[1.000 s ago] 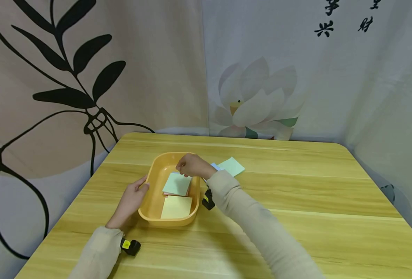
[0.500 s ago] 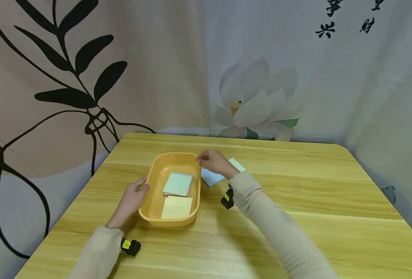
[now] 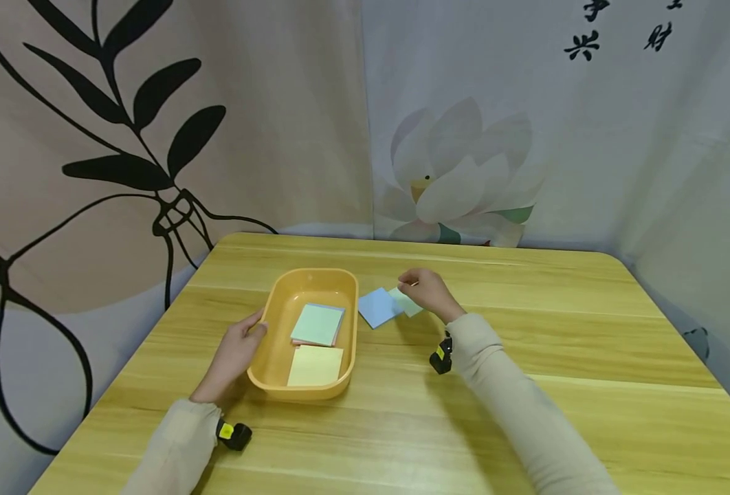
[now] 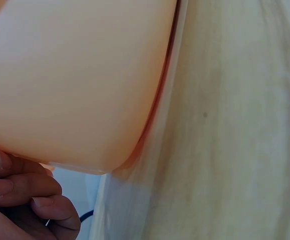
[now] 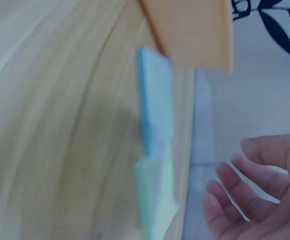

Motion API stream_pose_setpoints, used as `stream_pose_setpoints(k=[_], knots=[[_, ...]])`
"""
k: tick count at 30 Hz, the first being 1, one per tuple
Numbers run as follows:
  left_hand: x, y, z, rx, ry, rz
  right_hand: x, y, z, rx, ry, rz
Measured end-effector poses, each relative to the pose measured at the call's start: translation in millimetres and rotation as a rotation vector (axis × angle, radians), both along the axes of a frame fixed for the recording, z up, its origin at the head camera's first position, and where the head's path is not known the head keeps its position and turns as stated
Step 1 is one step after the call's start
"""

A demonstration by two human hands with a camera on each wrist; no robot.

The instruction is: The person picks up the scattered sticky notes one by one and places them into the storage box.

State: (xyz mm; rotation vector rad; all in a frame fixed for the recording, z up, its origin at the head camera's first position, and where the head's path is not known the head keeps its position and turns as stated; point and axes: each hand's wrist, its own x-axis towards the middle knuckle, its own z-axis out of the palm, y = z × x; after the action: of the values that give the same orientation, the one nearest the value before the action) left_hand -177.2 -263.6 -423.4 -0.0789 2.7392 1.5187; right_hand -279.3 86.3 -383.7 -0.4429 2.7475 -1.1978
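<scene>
My left hand (image 3: 235, 352) grips the left rim of a yellow plastic tray (image 3: 272, 350); in the left wrist view its curled fingers (image 4: 27, 187) sit against the tray's edge. Inside the tray, a stack of sticky notes with a pale green one (image 3: 318, 323) on top lies above a pale yellow sticky note pad (image 3: 315, 366). To the tray's right, a blue sticky note pad (image 3: 377, 307) rests on the table, its corner meeting a light green pad (image 3: 405, 302). Over that green pad hovers my right hand (image 3: 429, 292), fingers loosely bent and holding nothing in the right wrist view.
The wooden table (image 3: 526, 330) stretches far to the right, with its back edge close to a printed curtain (image 3: 315, 124). Black cameras are strapped to both wrists, the right one (image 3: 441, 354) hanging just above the tabletop.
My right hand has moved right, from over the tray to above the green pad, uncovering the blue pad. My left hand and the tray stay in place.
</scene>
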Motion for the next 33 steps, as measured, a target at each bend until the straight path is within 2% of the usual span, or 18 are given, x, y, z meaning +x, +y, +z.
stream_pose_setpoints(k=[11,19,27,33], knots=[[1.4,1,1.6,0.01,-0.031,0.015,-8.7,34,-26.9,-0.002,-0.064,-0.104],[1.4,2,1.4,0.013,-0.026,0.022,-14.4,42,-37.3,0.029,-0.112,-0.129],[1.7,1,1.1,0.009,-0.032,0.012,-15.7,37,-40.5,0.111,-0.087,-0.124],[0.7,-2,0.2,-0.001,-0.025,-0.001,-12.4,28,-40.2,0.218,-0.011,-0.137]])
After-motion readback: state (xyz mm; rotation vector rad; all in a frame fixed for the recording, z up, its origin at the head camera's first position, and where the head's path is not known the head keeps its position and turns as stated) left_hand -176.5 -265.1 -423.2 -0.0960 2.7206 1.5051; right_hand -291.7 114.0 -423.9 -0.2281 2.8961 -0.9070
